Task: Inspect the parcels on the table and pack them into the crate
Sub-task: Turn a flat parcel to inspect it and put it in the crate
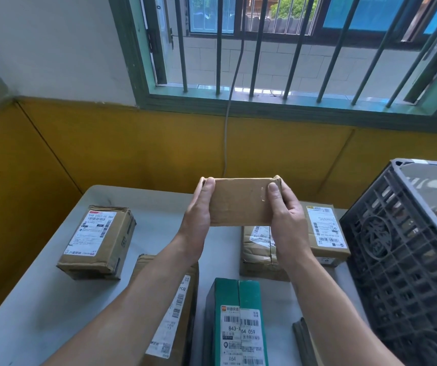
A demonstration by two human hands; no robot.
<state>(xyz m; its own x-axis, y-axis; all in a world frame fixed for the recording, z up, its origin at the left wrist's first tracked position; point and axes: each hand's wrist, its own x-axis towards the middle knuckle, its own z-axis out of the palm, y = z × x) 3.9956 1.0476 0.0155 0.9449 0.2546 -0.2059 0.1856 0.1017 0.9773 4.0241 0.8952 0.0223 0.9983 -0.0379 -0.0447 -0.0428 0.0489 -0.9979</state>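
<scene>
Both hands hold a plain brown cardboard parcel (240, 202) up above the table (40, 299), its broad bare face turned toward the camera; the left hand (199, 212) grips its left end, thumb laid over the front near the top corner, and the right hand (284, 212) grips the right end the same way, thumb beside a strip of clear tape — the fingers of both are hidden behind the box; the parcel is lifted clear of everything under it

On the pale table lie the others: a labelled brown box (98, 241) well to the left; a long brown parcel (170, 313) partly under the left forearm; a green box (237, 320) with a white barcode label, near the front edge; two brown labelled boxes (323, 233) side by side behind the right wrist

The dark grey slatted crate (402, 260) stands at the right edge of the table, just beside those boxes; a barred window (278, 48) sits above a yellow wall
</scene>
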